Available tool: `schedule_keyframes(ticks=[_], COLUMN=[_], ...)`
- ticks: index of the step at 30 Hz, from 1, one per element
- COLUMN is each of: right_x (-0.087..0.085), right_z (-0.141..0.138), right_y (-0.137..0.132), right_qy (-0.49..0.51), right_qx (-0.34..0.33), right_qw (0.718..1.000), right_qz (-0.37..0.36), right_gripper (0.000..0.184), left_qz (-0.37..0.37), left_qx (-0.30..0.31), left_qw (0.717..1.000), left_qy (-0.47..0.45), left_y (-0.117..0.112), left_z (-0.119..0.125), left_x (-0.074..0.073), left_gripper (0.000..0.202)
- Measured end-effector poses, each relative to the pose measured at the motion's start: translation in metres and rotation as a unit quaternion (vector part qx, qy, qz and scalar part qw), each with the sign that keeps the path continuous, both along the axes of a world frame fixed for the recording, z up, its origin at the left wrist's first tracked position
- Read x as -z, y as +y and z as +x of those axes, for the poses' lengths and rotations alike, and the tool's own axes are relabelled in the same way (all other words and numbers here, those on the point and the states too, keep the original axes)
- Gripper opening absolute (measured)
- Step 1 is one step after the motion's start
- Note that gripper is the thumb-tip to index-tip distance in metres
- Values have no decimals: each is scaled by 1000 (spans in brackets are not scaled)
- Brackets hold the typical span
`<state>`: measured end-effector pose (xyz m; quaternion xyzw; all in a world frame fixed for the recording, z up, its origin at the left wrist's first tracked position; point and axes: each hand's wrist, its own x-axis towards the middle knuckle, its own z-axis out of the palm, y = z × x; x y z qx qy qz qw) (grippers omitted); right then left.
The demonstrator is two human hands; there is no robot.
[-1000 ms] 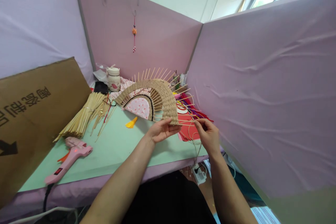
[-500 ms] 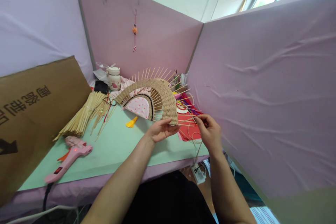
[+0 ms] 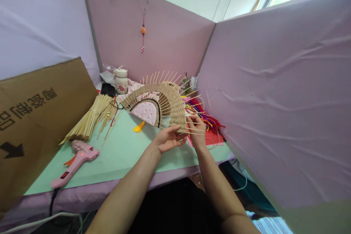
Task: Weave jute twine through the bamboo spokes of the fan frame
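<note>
A half-round woven fan [image 3: 164,102] of tan cord on thin bamboo ribs is held tilted above the green table [image 3: 115,153]. It has a pink dotted cloth centre edged in black, and a yellow tassel hangs under it. My left hand [image 3: 168,139] grips the fan's lower right corner from below, fingers curled round the woven edge. My right hand [image 3: 196,128] is right beside it among the bare rib ends, fingers pinched on the tan weaving cord close to the weave.
A bundle of bamboo sticks [image 3: 89,120] lies left of the fan. A pink glue gun [image 3: 75,163] with its cord lies near the front left. A cardboard sheet [image 3: 30,117] leans at the left. A jar [image 3: 121,80] stands at the back; red felt and coloured pipe cleaners [image 3: 208,122] lie right.
My right hand has moved left from out beside the rib tips to the fan's woven edge, close to my left hand. The fan and my left hand have barely shifted.
</note>
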<state>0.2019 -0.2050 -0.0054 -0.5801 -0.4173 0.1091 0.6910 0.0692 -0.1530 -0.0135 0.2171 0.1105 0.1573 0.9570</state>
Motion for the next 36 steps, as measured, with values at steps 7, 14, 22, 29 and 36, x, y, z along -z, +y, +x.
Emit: schedule_keyframes(ticks=[7, 14, 22, 29, 36], right_x=[-2, -4, -5, -10, -7], right_z=[13, 12, 8, 7, 9], right_y=[-9, -14, -16, -19, -18], right_qy=[-12, -20, -29, -38, -27], right_qx=[23, 58, 64, 78, 77], right_qw=[1000, 998, 998, 996, 997], right_qz=[-13, 7, -5, -8, -11], right_gripper=[26, 26, 29, 28, 27], left_qz=[-14, -4, -7, -22, 46], left_qx=[-25, -26, -63, -154, -134], left_qw=[998, 999, 998, 988, 990], left_qy=[50, 26, -9, -6, -12], left_y=[1, -2, -6, -22, -27], left_z=[2, 3, 4, 14, 11], left_x=[-2, -1, -3, -2, -1], left_gripper=[10, 14, 21, 12, 18])
